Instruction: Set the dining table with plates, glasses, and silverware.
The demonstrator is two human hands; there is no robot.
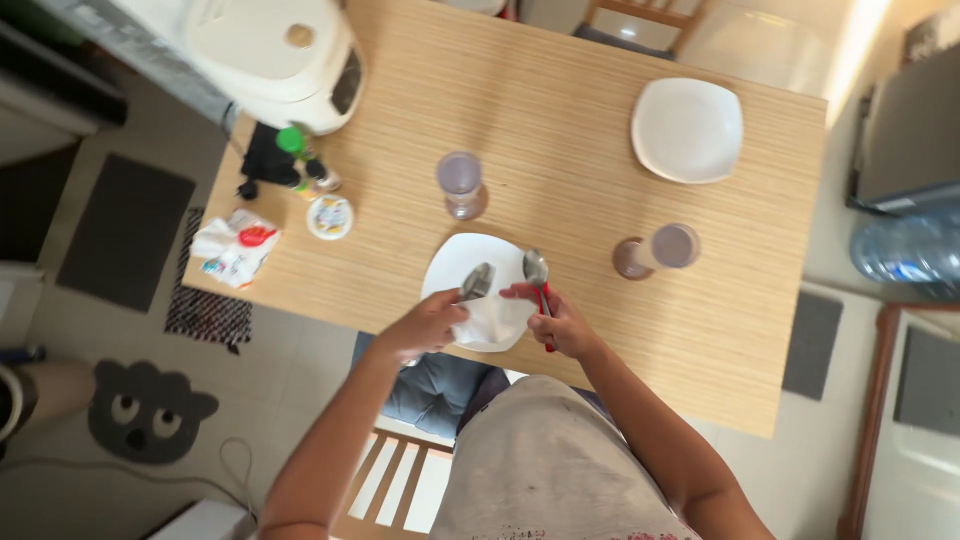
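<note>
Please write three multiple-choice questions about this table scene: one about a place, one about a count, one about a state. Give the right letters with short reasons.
1. Where does the square white plate lie on the light wooden table?
A. at the far right part
B. under the person's hands
C. beside the rice cooker

2. How many clear drinking glasses stand on the table?
A. one
B. two
C. four

3. What is the state of the right hand?
A. open and flat on the table
B. closed on a metal spoon with a red handle
C. resting on a glass

Answers:
1 A: this plate lies alone toward the far right corner; a second white plate is near the hands.
2 B: one glass stands near the middle, another glass to the right.
3 B: its fingers wrap the red handle, while the left hand holds another metal utensil.
</note>
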